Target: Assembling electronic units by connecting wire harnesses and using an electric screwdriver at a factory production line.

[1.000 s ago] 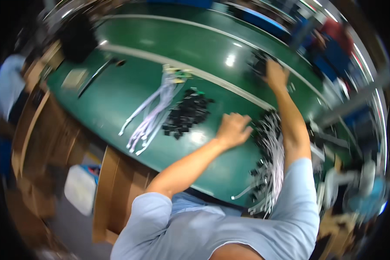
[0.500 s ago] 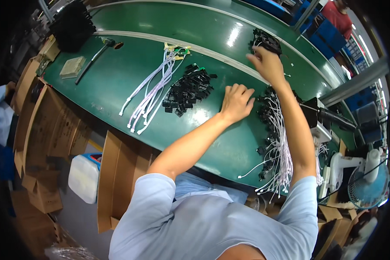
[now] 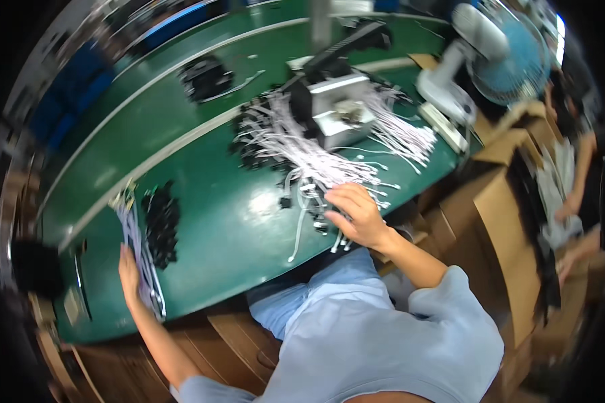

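Note:
My left hand (image 3: 128, 274) lies along a bundle of white cables (image 3: 136, 236) on the left of the green table, its fingers stretched out against the cables' side. Small green and yellowish boards sit at the bundle's far end. Just right of it is a pile of small black plastic parts (image 3: 160, 225). Over the loose connector ends of a large heap of white cables (image 3: 309, 153), near the front edge, hovers my right hand (image 3: 357, 215), fingers slightly bent and thumb apart. Black parts at the heap's far end are partly covered by cables.
Behind the heap stand a silver box-shaped device (image 3: 343, 111) and a long black tool (image 3: 346, 47). A black fan-like part (image 3: 206, 77) rests on the far green strip. At right are a desk fan (image 3: 507, 57), a cardboard box (image 3: 507, 228) and another person's hands (image 3: 571, 205).
The view has swung to the right. My right hand has left the black fan-like part and come to the heap's cable ends; my left hand has moved from mid-table to the left cable bundle.

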The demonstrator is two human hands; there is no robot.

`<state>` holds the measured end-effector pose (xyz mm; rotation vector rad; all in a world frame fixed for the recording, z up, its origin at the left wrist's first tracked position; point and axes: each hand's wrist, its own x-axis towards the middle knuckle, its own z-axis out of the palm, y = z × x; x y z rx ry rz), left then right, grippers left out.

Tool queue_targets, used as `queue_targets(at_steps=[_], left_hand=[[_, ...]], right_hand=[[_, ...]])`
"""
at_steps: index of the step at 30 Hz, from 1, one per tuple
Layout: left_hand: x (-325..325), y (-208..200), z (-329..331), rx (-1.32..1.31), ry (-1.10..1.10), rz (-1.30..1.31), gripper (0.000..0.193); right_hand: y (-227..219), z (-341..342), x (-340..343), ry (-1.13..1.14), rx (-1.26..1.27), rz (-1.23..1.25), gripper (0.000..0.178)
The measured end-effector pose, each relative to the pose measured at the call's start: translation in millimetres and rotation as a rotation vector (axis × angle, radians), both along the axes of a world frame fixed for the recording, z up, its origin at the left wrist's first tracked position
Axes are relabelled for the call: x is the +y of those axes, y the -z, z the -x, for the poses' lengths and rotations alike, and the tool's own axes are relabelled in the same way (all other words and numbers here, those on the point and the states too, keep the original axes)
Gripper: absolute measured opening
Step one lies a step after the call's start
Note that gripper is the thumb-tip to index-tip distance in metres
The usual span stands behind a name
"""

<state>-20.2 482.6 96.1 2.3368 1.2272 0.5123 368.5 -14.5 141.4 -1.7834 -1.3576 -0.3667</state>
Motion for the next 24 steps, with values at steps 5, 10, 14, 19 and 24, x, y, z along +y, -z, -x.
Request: queue_targets(at_steps=[5, 10, 14, 19, 24], left_hand=[[-55, -8, -56, 0.159, -0.006, -0.08, 0.05], [-81, -31, -92, 0.385, -0.167, -0.501, 0.042], [-136, -63, -75, 0.079, 0.168, -0.629, 0.025], [-198, -34, -166, 0.081, 0.35, -0.488, 0.035], [-220, -25, -149, 0.104, 0.226, -0.682, 0.041]], right_hand=[[12, -21, -39, 0.265, 0.064, -0.199, 0.027], [18, -32, -43, 0.253, 0.017, -0.128, 0.033], [9, -17, -16, 0.187, 0.065, -0.023, 0.027], [17, -29, -45, 0.256, 0.083, -0.094, 0.028], [-65, -84, 0, -0.016, -0.039, -0.198, 0.032]])
